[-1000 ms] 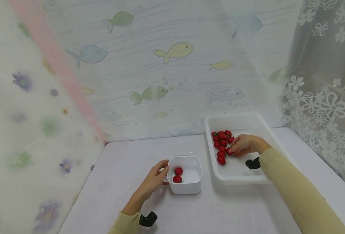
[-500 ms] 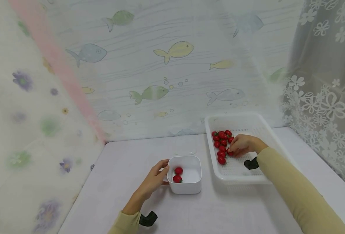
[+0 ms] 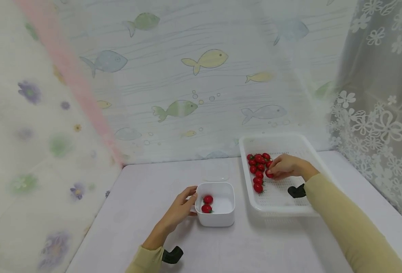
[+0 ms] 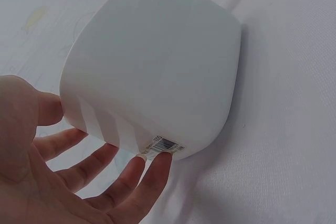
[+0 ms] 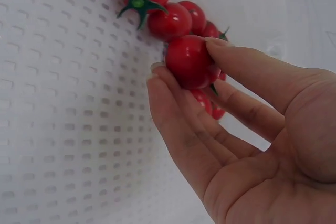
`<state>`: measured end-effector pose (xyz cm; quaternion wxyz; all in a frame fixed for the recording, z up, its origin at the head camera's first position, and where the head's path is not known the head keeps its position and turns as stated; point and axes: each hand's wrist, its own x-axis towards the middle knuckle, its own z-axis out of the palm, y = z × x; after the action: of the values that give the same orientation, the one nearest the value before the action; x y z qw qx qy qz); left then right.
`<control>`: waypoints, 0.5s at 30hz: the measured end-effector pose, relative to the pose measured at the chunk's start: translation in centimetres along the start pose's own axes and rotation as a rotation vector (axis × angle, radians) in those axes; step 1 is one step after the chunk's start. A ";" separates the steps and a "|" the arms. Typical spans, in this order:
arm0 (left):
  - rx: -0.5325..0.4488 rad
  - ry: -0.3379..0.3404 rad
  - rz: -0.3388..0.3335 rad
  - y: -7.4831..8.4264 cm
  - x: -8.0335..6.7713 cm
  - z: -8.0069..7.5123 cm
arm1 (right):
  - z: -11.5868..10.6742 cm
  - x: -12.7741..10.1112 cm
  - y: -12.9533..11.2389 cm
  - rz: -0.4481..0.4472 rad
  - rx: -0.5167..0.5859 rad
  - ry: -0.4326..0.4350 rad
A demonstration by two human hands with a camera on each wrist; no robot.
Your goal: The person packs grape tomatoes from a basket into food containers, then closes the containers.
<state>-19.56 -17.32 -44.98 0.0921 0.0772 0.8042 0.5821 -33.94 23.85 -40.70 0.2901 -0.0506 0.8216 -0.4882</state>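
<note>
In the head view, my left hand (image 3: pixel 178 210) rests against the left side of a white square container (image 3: pixel 221 219). Two cherry tomatoes (image 3: pixel 206 208) lie inside it. The left wrist view shows that hand's fingertips (image 4: pixel 161 163) touching the container's outer wall near a barcode label. Over a white perforated basket (image 3: pixel 282 208), my right hand (image 3: pixel 287 167) pinches a cherry tomato (image 5: pixel 190 62) between thumb and fingers. Its green stem end points toward the palm. More cherry tomatoes (image 3: pixel 258 159) lie in the basket's left part, just beyond this hand.
A clear flat lid-like piece (image 3: pixel 216 173) lies behind the container. The table has a white cloth (image 3: pixel 153 182). A fish-print curtain (image 3: pixel 173 132) stands behind it, and a grey floral lace curtain (image 3: pixel 378 129) hangs at the right. Dark wrist-mounted pieces show below both wrists.
My right hand has shifted slightly, with the pinched tomato now showing more clearly at its fingertips, apart from the row beside it. My left hand and the container have not visibly moved.
</note>
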 end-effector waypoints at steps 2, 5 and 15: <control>0.001 0.001 -0.002 0.0 0.0 0.0 | -0.3 -0.2 -0.1 -0.022 0.012 -0.007; 0.003 0.001 0.000 -0.1 0.0 0.0 | -0.7 -0.5 -0.3 -0.064 0.031 -0.014; 0.017 0.000 0.013 -0.3 0.2 0.0 | -1.0 -1.8 -1.4 -0.141 0.066 -0.028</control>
<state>-19.74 -17.34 -45.31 0.0876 0.0831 0.8086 0.5758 -33.25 24.59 -38.41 0.2681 -0.1057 0.7953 -0.5333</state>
